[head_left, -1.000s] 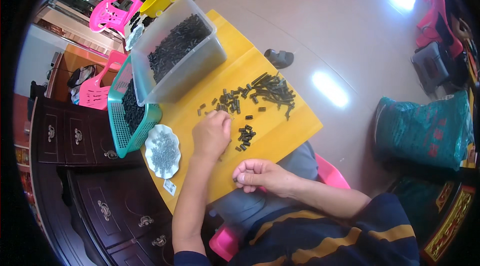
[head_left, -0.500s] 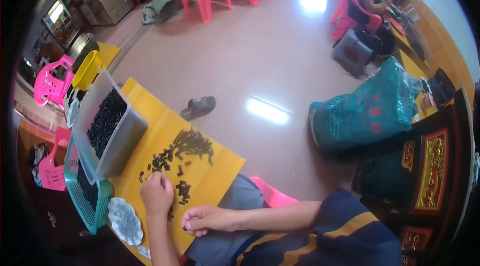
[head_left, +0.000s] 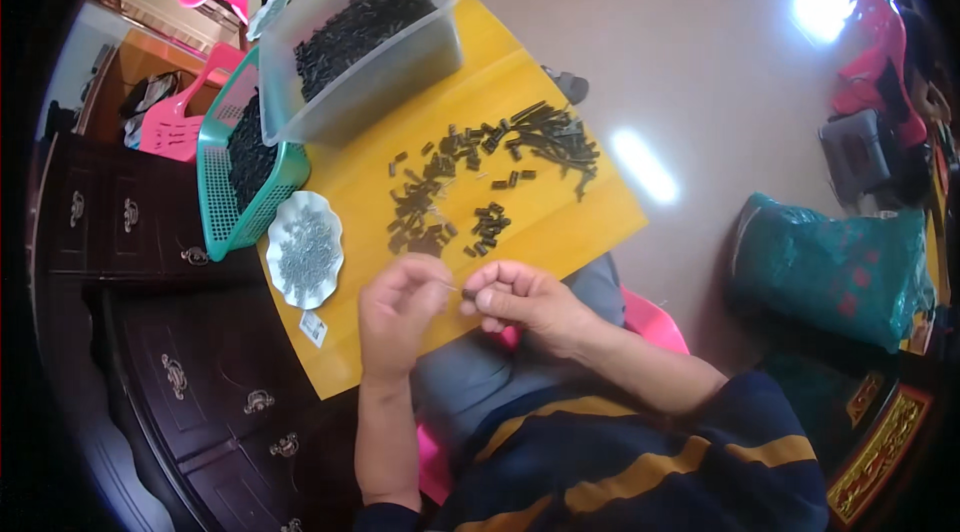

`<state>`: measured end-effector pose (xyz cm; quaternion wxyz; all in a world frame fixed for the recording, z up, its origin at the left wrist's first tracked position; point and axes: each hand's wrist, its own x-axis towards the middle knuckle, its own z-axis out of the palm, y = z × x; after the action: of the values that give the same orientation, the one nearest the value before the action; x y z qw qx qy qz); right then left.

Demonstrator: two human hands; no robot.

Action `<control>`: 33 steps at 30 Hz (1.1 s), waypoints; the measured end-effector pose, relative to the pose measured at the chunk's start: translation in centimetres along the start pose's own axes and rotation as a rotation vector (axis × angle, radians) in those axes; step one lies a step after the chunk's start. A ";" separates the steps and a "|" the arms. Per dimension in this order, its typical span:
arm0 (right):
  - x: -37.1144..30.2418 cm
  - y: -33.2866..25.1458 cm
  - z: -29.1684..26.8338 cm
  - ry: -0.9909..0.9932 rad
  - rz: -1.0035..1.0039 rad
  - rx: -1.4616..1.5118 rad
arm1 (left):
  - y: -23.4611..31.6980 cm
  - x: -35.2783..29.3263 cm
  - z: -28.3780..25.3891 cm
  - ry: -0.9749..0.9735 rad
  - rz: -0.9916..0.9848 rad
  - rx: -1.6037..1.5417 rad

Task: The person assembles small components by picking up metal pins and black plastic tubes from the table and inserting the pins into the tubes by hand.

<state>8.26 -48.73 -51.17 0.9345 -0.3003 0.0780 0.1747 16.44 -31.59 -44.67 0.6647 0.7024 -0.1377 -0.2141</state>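
My left hand (head_left: 398, 314) is closed in a pinch on a thin, light-coloured pin (head_left: 452, 287). Facing it, my right hand (head_left: 530, 304) pinches a small black cylindrical piece (head_left: 469, 295), and the pin's end points at or touches that piece; which of the two, I cannot tell. Beyond my fingers, loose short black pieces (head_left: 425, 202) are strewn over the yellow tabletop (head_left: 590, 217). A bunch of longer dark strips (head_left: 560, 139) lies at the table's far right. Left of my left hand, a white wavy-rimmed dish (head_left: 332, 275) holds many tiny grey bits.
A clear plastic bin (head_left: 365, 97) and a green basket (head_left: 282, 194), both full of black pieces, stand at the left. Dark wooden drawers (head_left: 190, 362) flank the table. A stuffed green sack (head_left: 835, 267) stands on the floor at right, near red chairs (head_left: 875, 72).
My left hand has come off the pile toward my right hand, and the two now meet fingertip to fingertip with a pin between. The view has swung left and down.
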 end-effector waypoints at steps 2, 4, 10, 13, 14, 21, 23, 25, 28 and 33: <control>0.0 0.1 0.3 -0.001 -0.009 0.017 | -0.3 -1.0 0.0 -0.015 0.056 0.001; -0.1 0.0 0.6 0.006 -0.004 -0.002 | -0.4 -1.4 0.2 -0.009 0.077 0.022; -0.3 0.1 0.7 0.004 -0.018 -0.033 | -0.7 -1.6 0.3 -0.020 0.111 0.033; 0.0 0.4 0.6 -0.014 -0.058 -0.050 | -0.7 -1.6 0.4 -0.007 0.178 0.201; 0.0 0.5 0.6 -0.018 -0.081 -0.069 | -0.6 -1.7 0.3 -0.009 0.180 0.203; -0.2 0.3 0.9 -0.023 -0.063 -0.083 | 0.0 -2.9 0.4 0.021 0.499 0.680; -0.3 0.0 0.8 -0.027 -0.001 -0.030 | -0.3 -2.9 0.1 0.090 0.493 0.578; -0.5 -0.3 1.0 -0.045 0.008 -0.026 | -1.8 -2.4 -0.7 0.158 0.461 0.617; -0.7 -0.5 0.8 -0.141 0.060 -0.064 | -3.6 -1.2 -0.7 0.219 0.262 0.666; -0.8 -0.1 0.8 -0.333 0.165 -0.136 | -5.2 0.5 0.8 0.140 0.333 0.878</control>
<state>7.57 -48.54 -50.23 0.8946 -0.3220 -0.0653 0.3028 16.03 -32.09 -49.94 0.3378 0.8981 -0.2807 0.0220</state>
